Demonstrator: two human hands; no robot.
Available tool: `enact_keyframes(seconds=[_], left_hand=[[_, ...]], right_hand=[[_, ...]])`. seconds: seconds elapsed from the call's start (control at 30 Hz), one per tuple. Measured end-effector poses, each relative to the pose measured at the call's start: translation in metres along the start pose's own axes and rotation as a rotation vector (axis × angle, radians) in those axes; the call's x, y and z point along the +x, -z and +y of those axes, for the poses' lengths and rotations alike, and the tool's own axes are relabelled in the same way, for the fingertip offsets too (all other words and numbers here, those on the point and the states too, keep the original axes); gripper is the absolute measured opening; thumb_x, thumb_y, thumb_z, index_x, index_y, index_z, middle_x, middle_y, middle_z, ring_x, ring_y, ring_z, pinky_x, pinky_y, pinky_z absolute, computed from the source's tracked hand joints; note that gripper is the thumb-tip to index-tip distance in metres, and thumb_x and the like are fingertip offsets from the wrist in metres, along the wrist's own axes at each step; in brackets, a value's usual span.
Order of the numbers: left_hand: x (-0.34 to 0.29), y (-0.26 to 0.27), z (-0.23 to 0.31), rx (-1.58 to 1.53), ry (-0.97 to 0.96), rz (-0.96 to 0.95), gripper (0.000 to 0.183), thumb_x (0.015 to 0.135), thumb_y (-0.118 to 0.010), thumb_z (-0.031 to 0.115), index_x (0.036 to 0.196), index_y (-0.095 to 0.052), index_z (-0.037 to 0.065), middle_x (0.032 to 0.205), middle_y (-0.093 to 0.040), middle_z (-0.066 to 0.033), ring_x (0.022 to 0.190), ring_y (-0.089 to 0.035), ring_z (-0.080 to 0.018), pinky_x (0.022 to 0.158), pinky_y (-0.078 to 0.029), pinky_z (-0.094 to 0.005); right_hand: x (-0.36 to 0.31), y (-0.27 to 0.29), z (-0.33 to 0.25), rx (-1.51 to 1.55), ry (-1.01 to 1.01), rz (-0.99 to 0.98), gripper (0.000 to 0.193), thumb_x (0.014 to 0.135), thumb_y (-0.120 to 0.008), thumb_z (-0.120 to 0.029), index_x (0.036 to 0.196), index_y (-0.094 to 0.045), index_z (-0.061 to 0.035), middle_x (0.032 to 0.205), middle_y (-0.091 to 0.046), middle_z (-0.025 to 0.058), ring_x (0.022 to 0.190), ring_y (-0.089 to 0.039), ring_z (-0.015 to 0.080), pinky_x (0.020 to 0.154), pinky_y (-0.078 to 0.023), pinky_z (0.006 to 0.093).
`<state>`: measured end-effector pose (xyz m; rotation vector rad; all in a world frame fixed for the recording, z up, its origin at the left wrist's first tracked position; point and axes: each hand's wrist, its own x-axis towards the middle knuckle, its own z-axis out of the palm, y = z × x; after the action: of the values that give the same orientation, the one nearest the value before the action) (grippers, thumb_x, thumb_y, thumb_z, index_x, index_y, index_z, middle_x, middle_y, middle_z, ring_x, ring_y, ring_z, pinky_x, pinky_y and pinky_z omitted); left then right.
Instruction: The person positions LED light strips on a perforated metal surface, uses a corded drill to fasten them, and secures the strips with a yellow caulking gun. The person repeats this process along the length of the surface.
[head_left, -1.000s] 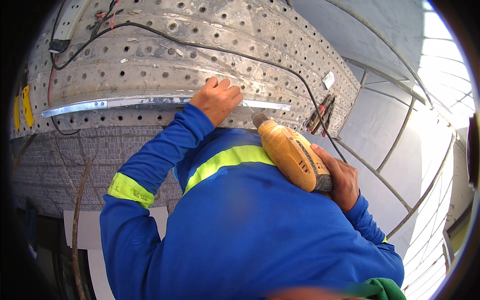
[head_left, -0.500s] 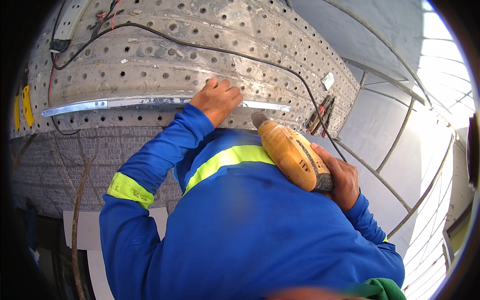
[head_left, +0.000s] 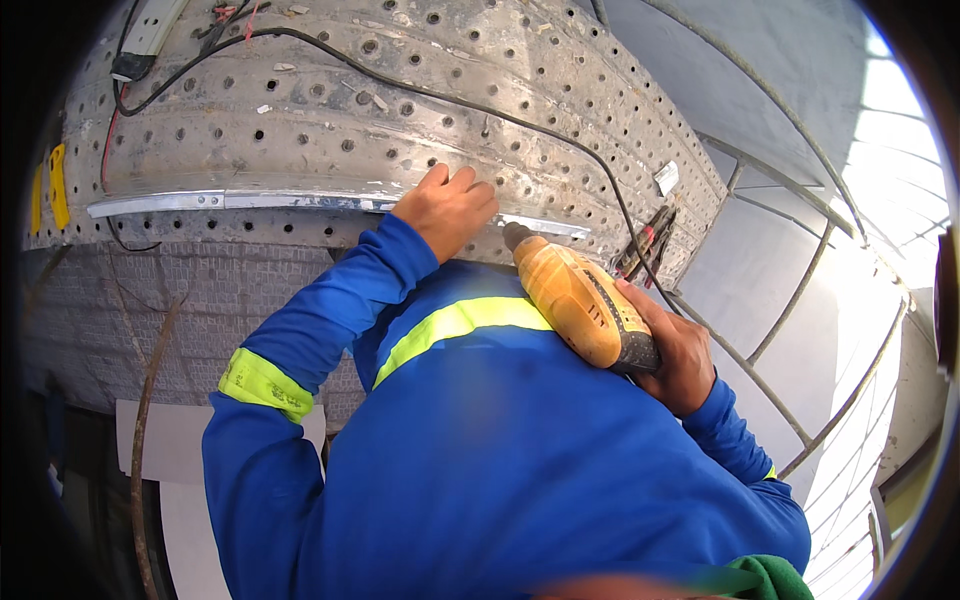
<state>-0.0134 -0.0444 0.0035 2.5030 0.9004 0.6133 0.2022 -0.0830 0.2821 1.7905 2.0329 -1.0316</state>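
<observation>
My right hand point(head_left: 677, 357) is wrapped round the rear of a yellow power drill point(head_left: 580, 306), whose chuck points up and left toward a long metal strip point(head_left: 300, 201). The strip lies across the perforated metal planks point(head_left: 330, 120) near their front edge, with a joint toward its left part. Over the strip, my left hand point(head_left: 448, 210) has its fingers curled and closed at the strip's right part. Whether those fingers pinch the strip or some small piece is hidden by the hand itself. The drill's tip is close to the strip's right part, just right of my left hand.
A black cable point(head_left: 450, 98) curves over the planks toward the drill. Red-handled pliers point(head_left: 650, 243) lie at the right edge, below a small white piece point(head_left: 667, 178). Yellow tools point(head_left: 58, 188) sit far left, and a white power strip point(head_left: 150, 35) upper left. Metal railing bars point(head_left: 793, 285) stand right.
The view has shifted slightly, so the planks appear tilted and a little higher. My left hand and the drill stay close to the strip's right part, with nearly the same hold.
</observation>
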Motion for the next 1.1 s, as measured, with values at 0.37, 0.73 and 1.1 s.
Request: enact_keyframes(seconds=[0.37, 0.73, 1.1], left_hand=[[0.005, 0.002, -0.003, 0.013, -0.031, -0.089, 0.018, 0.084, -0.064, 0.012, 0.1, -0.067, 0.018, 0.099, -0.064, 0.0016, 0.1, -0.061, -0.0194, 0.083, -0.047, -0.0347], [0.013, 0.006, -0.006, 0.06, 0.067, -0.255, 0.029, 0.08, -0.069, 0.007, 0.108, -0.068, 0.018, 0.106, -0.068, -0.0044, 0.107, -0.066, -0.0255, 0.091, -0.053, -0.0412], [0.033, 0.018, -0.002, 0.076, 0.267, -0.224, 0.035, 0.082, -0.081, 0.021, 0.113, -0.068, 0.014, 0.106, -0.069, -0.0101, 0.103, -0.067, -0.034, 0.09, -0.054, -0.0466]], right_hand=[[-0.067, 0.063, 0.048, 0.499, -0.121, 0.091, 0.069, 0.082, -0.085, -0.021, 0.14, -0.056, 0.0012, 0.113, -0.074, 0.0204, 0.096, -0.076, 0.0332, 0.084, -0.061, 0.0383], [0.074, -0.095, 0.298, 1.995, 0.13, 0.171, 0.053, 0.107, -0.055, -0.04, 0.138, -0.05, 0.0023, 0.113, -0.068, 0.018, 0.092, -0.068, 0.0222, 0.064, -0.058, 0.0279], [0.134, -0.134, 0.363, 1.802, 0.127, 0.064, 0.053, 0.105, -0.06, -0.039, 0.135, -0.054, 0.004, 0.112, -0.072, 0.0178, 0.091, -0.074, 0.0236, 0.063, -0.062, 0.029]])
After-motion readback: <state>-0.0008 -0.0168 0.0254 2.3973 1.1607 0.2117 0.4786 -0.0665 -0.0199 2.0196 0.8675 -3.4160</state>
